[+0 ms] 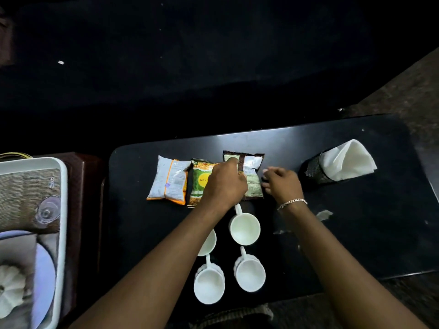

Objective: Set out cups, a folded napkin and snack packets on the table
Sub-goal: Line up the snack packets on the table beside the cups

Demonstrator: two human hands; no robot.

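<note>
Three snack packets lie in a row on the black table [356,233]: a white-and-orange packet [168,181], a green packet [198,184] and a brown packet [253,169]. My left hand [225,184] reaches over the green packet, its fingers pinched on the brown packet's middle seam. My right hand [281,184] hovers at the brown packet's right edge, fingers loosely curled and apart. Several white cups stand nearer to me, one [244,230] just under the packets, two [209,283] [250,274] in front, one [210,242] partly hidden by my left forearm. A folded white napkin [349,160] sits in a black mesh holder [313,173] at the right.
A white tray [62,210] stands on a brown stand to the left of the table, holding a clear glass [47,211], a pale plate [45,281] and a white ribbed object [10,290]. Small white scraps [324,213] lie on the table right of my right arm. Beyond the table is dark.
</note>
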